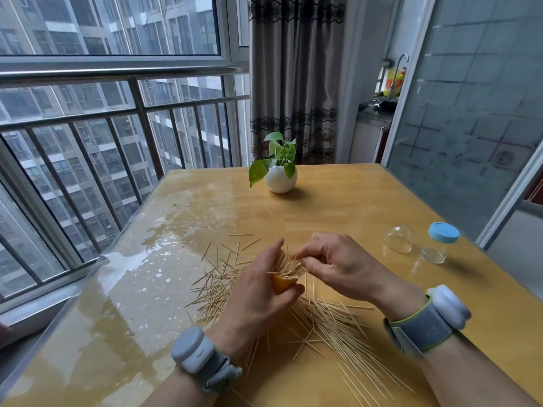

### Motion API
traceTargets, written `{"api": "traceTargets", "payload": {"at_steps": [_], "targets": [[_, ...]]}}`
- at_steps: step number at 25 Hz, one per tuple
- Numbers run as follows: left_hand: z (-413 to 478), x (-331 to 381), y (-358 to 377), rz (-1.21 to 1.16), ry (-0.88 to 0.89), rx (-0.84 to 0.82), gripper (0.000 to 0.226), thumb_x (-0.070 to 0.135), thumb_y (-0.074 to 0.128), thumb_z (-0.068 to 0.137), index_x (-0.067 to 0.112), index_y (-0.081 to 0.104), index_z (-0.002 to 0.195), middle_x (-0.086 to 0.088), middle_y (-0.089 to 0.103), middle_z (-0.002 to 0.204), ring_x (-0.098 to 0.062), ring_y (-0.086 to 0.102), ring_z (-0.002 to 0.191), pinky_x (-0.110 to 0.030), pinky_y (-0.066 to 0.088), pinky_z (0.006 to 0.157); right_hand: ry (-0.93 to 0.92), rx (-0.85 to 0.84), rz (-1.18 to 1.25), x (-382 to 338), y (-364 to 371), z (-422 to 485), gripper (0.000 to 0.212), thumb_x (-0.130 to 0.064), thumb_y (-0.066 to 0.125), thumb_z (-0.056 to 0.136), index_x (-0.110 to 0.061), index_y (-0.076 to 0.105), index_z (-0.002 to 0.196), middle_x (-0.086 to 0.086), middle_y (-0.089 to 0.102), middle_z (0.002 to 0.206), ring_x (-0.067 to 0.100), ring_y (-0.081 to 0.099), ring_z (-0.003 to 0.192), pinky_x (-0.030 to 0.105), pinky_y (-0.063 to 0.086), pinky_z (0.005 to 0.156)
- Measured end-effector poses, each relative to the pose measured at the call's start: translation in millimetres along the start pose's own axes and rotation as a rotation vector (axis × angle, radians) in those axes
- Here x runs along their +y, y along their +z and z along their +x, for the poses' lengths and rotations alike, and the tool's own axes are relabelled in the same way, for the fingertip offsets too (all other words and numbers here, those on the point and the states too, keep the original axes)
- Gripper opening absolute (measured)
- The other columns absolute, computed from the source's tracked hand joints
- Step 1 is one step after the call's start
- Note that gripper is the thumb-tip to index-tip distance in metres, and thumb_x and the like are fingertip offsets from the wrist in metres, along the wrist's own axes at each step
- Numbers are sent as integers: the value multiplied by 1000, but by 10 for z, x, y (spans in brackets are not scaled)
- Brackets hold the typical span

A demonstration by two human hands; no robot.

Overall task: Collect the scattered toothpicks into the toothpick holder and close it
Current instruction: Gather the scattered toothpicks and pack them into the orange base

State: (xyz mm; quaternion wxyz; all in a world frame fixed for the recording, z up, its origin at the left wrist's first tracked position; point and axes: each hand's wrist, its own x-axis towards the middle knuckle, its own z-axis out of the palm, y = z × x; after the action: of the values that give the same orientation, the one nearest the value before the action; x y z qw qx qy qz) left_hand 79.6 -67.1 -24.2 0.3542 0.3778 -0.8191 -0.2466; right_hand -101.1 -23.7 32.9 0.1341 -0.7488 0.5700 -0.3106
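My left hand grips a small orange toothpick holder, tilted, with a bristling bunch of toothpicks sticking out of its mouth. My right hand meets that bunch from the right, its fingertips pinching at the toothpick ends. Many loose toothpicks lie scattered on the wooden table, under and around both hands, spreading to the left and toward the near right. A clear dome-shaped lid lies on the table to the right.
A small glass jar with a blue cap stands next to the clear lid. A white pot with a green plant stands at the table's far middle. A window with railing runs along the left; a glass door is on the right.
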Motion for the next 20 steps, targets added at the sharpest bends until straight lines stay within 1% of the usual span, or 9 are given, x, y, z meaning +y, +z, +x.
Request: {"api": "traceTargets", "payload": {"at_steps": [3, 6, 9, 12, 13, 15, 17, 19, 20], "targets": [[1, -8, 8, 12, 7, -20, 93, 39, 80, 75, 26, 32, 153, 1, 59, 135, -9, 55, 121, -17, 40, 99, -15, -6, -25, -38, 6, -6, 28, -8, 56, 92, -18, 74, 112, -13, 59, 82, -4, 55, 75, 9, 39, 69], [2, -15, 9, 40, 19, -32, 96, 41, 79, 75, 26, 28, 155, 1, 59, 134, -11, 57, 116, -18, 41, 96, -24, 43, 55, -74, -55, -14, 18, -8, 59, 92, -19, 73, 99, -13, 66, 80, 2, 61, 74, 15, 46, 67], [0, -15, 19, 39, 30, -60, 102, 42, 79, 75, 26, 19, 157, 5, 61, 124, -10, 60, 101, -19, 44, 89, -50, -4, 39, -99, -47, -18, 13, -9, 63, 91, -18, 73, 93, -9, 68, 80, 7, 62, 74, 23, 50, 66], [-2, -28, 43, 7, 45, -80, 114, 39, 79, 75, 27, 1, 158, 11, 62, 108, -8, 59, 87, -14, 42, 78, -55, -62, 57, -103, 28, -9, 16, -13, 60, 93, -17, 74, 100, -5, 69, 92, 7, 63, 83, 29, 53, 74], [1, -33, 43, 0, 28, -75, 117, 39, 79, 75, 29, -3, 158, 12, 62, 107, -7, 60, 85, -13, 41, 76, -42, -50, 73, -111, 32, -8, 19, -15, 57, 94, -17, 73, 104, -5, 67, 96, 6, 61, 88, 26, 51, 77], [5, -31, 33, -17, 6, -62, 120, 38, 78, 75, 30, -9, 156, 10, 63, 107, -5, 60, 81, -12, 42, 72, -71, 11, 24, -152, 13, -17, 23, -23, 57, 89, -19, 69, 109, -6, 60, 101, 4, 54, 95, 14, 43, 81], [-3, -35, 15, -39, 14, -69, 119, 32, 76, 76, 26, -11, 156, 6, 66, 90, 2, 58, 68, -7, 40, 63, -160, 21, -80, -231, 38, -27, 25, -33, 63, 83, -22, 68, 105, -8, 53, 97, 7, 49, 95, 13, 38, 85], [-4, -53, 11, -54, 13, -87, 117, 21, 76, 76, 23, -11, 154, 3, 58, 65, 1, 55, 59, -6, 36, 55, -204, 8, -195, -284, 147, -27, 30, -45, 64, 80, -22, 67, 100, -8, 51, 93, 11, 47, 91, 23, 40, 86], [1, -57, 11, -50, 9, -86, 117, 18, 76, 77, 23, -13, 153, 9, 54, 63, 0, 53, 56, -6, 36, 54, -213, 28, -218, -283, 203, -17, 30, -47, 62, 81, -22, 67, 96, -8, 53, 91, 13, 47, 89, 27, 41, 84]]}}
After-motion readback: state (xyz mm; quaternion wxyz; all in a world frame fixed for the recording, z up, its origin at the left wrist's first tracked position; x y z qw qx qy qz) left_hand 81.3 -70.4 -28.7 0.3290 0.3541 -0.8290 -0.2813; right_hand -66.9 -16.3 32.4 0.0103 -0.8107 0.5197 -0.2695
